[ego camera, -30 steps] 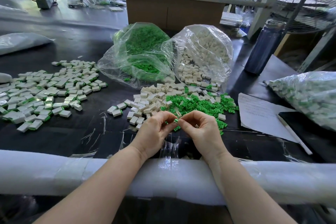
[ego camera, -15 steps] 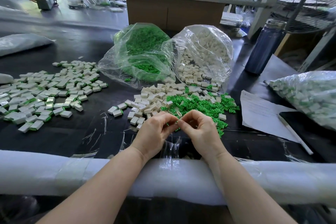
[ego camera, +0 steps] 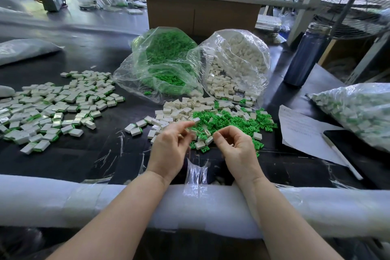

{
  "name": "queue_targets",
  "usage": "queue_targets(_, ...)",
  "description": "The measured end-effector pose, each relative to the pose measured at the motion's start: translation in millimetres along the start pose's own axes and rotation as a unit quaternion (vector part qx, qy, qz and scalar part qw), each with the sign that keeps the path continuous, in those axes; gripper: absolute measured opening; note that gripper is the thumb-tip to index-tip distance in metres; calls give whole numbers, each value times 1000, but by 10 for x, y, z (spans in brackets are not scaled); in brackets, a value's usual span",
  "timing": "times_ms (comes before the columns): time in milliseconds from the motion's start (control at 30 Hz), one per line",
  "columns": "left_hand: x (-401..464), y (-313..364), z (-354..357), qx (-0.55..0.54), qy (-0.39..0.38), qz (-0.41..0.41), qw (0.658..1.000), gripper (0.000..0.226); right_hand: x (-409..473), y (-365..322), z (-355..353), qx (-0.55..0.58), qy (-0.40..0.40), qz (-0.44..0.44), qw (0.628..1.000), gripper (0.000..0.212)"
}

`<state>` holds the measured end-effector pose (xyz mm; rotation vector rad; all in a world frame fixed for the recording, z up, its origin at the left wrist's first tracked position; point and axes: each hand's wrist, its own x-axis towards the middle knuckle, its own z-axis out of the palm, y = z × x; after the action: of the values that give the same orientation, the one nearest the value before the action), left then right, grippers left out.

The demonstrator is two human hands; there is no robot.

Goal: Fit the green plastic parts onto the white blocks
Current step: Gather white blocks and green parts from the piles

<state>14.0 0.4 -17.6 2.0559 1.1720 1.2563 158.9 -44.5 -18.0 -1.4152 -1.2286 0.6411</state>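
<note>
Between pieces, beside the green parts (ego camera: 230, 121).
Left hand (ego camera: 168, 150) pinches a white block (ego camera: 196, 120); right hand (ego camera: 238, 148) fingers curled, contents unclear. Best align the part squarely before pressing.

Loose green parts (ego camera: 232, 121) lie heaped beside white blocks (ego camera: 179, 110).

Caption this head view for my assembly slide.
Two hands, left hand and right hand, work over loose white blocks and green parts.

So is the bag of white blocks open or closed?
Open. The bag of white blocks lies on its side, mouth gaping, and blocks have spilled out onto the table.
</note>
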Motion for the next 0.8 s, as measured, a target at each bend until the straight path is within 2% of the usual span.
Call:
queue_targets(100,41,-71,-65,3,101,-61,993,23,8,27,-12,-22,37,15,999,17)
queue_targets(267,114,-222,-150,-5,221,-216,951,23,30,58,-36,-87,102,30,991,17)
queue_targets(333,120,-268,-156,4,224,-253,941,27,28,67,-44,-113,110,36,987,14)
queue_targets(467,117,-284,-145,33,179,-295,938,38,25,77,-39,-173,87,34,980,10)
queue_targets(633,104,-259,-144,94,134,-281,946,41,17,62,-6,-265,29,27,963,4)
queue_targets(733,74,-203,-129,131,117,-206,963,39,1,39,21,-301,13,6,953,3)
queue_targets(800,45,-156,-90,142,87,-140,976,29,-7,32,36,-318,6,-3,948,6)
